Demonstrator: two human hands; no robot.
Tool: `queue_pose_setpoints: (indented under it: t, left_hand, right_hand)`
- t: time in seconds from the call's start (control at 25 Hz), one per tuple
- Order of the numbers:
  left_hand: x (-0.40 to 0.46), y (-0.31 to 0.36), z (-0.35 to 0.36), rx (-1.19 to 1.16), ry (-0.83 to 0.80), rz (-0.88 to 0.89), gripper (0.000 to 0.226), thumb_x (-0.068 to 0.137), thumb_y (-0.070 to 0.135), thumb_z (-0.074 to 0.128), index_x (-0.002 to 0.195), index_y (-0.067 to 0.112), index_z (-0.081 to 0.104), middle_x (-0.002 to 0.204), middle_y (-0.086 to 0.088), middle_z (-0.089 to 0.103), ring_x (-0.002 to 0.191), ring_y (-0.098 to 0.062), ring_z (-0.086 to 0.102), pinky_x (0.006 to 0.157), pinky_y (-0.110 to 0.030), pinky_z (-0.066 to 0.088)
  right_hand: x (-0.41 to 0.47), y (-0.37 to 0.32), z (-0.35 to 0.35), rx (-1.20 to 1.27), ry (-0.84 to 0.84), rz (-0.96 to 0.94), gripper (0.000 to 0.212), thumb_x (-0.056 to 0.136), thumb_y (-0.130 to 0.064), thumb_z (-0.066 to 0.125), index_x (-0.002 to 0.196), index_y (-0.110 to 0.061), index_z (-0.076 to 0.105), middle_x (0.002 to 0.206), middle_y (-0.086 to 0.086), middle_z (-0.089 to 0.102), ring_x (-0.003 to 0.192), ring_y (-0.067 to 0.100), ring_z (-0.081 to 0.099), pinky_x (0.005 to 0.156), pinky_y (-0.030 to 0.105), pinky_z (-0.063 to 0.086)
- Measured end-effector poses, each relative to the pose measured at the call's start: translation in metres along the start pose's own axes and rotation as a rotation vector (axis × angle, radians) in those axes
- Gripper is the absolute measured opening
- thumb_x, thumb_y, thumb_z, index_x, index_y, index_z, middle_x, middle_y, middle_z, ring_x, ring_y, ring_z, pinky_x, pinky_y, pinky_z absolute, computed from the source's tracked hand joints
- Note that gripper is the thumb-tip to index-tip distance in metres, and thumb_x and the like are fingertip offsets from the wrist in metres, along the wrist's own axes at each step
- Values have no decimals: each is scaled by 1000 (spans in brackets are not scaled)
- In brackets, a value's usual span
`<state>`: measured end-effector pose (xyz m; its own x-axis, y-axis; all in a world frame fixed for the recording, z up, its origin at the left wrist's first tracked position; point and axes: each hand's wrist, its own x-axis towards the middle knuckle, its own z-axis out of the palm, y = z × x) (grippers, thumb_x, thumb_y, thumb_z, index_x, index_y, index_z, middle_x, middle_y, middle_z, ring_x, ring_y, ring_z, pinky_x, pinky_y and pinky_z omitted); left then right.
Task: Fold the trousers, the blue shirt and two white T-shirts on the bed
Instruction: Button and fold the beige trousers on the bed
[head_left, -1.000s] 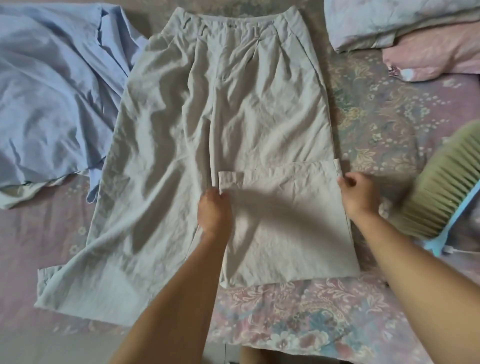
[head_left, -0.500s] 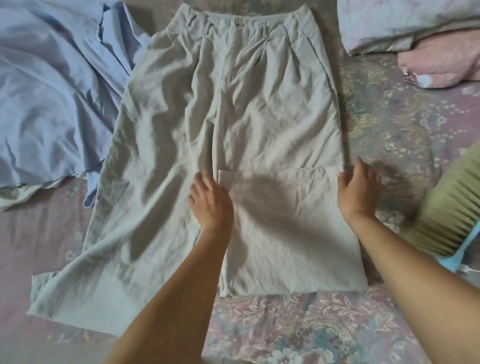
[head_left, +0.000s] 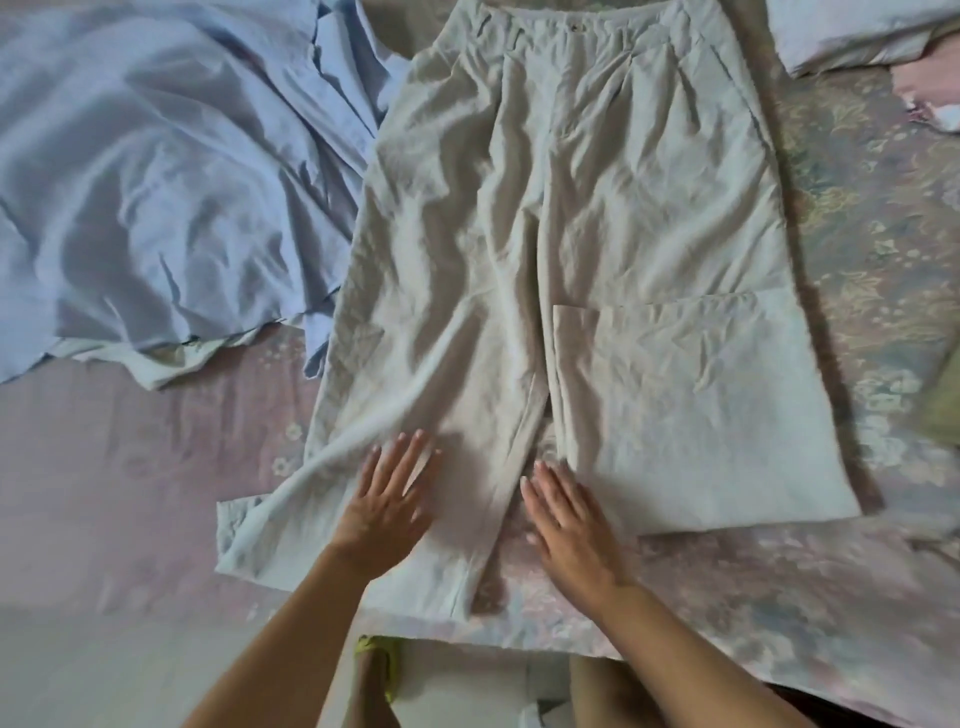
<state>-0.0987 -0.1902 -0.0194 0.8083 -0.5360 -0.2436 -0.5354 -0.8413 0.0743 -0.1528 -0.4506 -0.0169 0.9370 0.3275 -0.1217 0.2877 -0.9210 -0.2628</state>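
Our feet: down at the bed's near edge we glimpse a yellow-green sandal (head_left: 375, 656) on the floor, nothing more to tell there.
Left hand (head_left: 387, 501): flat and open, fingers spread, palm pressing on the unfolded leg near its hem, gripping nothing.
Right hand (head_left: 569, 519): also open and flat, fingers together, lying across the gap between the two legs with its fingertips touching the folded leg's inner edge.
Trousers (head_left: 571, 218): spread face-up mid-bed, waistband at the far side; our right-side leg is already doubled up towards the seat, its hem lying across the thigh, while the left-side leg runs full length and skews outward.
Step in hand: as we read it, smoothing the long leg before folding it up to match.
How we'd do it well: sweep the palms outward from the inseam to chase that long diagonal ridge, square the leg against its neighbour, then pinch both hem corners and carry them level with the other hem so the edges line up.
Risk: dragging the soft cloth could pull the finished fold askew.
Bed (head_left: 156, 467): a pink floral sheet under everything.
Blue shirt (head_left: 156, 171): crumpled at far left, its edge touching the trousers, not yet folded.
White T-shirts: we can't pick them out here.
Far right: bedding (head_left: 857, 36) piled at the corner.
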Motion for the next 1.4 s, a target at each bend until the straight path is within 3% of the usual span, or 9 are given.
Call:
queue_pose_setpoints:
  t: [0.16, 0.32, 0.48, 0.6, 0.68, 0.84, 1.08, 1.24, 1.4]
  left_hand:
    - [-91, -77, 13, 68, -40, 85, 84, 85, 65, 37, 149, 15, 17, 157, -12, 9, 146, -25, 1, 115, -48, 13]
    - [-131, -126, 19, 125, -147, 259, 103, 59, 64, 71, 141, 12, 35, 148, -15, 33, 139, -34, 28, 112, -50, 18]
    - [-127, -148, 30, 153, 65, 424, 29, 78, 12, 62, 106, 5, 62, 122, -19, 54, 115, -36, 52, 104, -49, 33]
    - [-99, -167, 10, 81, 271, 521, 18, 75, -1, 60, 89, 8, 54, 96, -14, 61, 93, -31, 57, 89, -43, 40]
    - [-68, -175, -17, 94, 368, 458, 27, 71, -2, 64, 95, 8, 55, 93, -13, 62, 85, -30, 60, 82, -43, 40]
    - [-26, -177, -39, 186, 479, 79, 49, 77, 6, 49, 126, 7, 50, 123, -16, 59, 111, -34, 58, 99, -50, 37]
    - [-48, -173, 18, 174, 270, 409, 62, 80, 41, 46, 135, 15, 36, 137, -8, 52, 126, -27, 49, 100, -47, 42]
    - [-21, -177, 17, 129, 295, 468, 56, 78, 27, 54, 129, 11, 40, 125, -10, 61, 110, -27, 61, 86, -38, 53]
    - [-17, -186, 1, 40, 295, 503, 40, 62, 3, 71, 98, 8, 55, 83, -8, 64, 67, -25, 62, 52, -30, 51]
  right_hand:
    - [-17, -101, 32, -66, -110, -8, 71, 77, -33, 64, 137, -7, 36, 143, 15, 44, 128, 29, 45, 103, 42, 38]
    - [-33, -163, 45, -111, -252, 308, 113, 45, -55, 84, 137, -8, 38, 133, 20, 52, 111, 37, 52, 87, 49, 49]
    - [-25, -163, 45, -223, -32, 192, 55, 66, -22, 77, 118, -14, 62, 117, 10, 62, 107, 28, 45, 84, 43, 42]
    - [5, -136, 25, -198, 146, 65, 19, 75, -15, 63, 94, -13, 64, 94, 5, 66, 93, 26, 51, 77, 38, 38]
    - [37, -118, 3, -183, 232, 149, 22, 73, -12, 75, 91, -13, 64, 87, 5, 66, 83, 27, 58, 76, 38, 38]
    - [96, -122, -24, -317, 462, 435, 39, 79, -11, 62, 118, -9, 58, 116, 12, 59, 103, 31, 52, 87, 41, 34]
    - [70, -168, 44, -240, 28, 138, 80, 52, -24, 88, 124, -4, 58, 129, 17, 56, 119, 36, 53, 95, 51, 45]
    - [79, -157, 49, -186, 51, 138, 63, 55, -1, 80, 116, -3, 63, 120, 18, 62, 110, 39, 59, 89, 53, 48]
    - [76, -141, 20, -42, 115, 120, 45, 48, 13, 77, 87, -7, 68, 75, 8, 68, 67, 28, 67, 59, 36, 53]
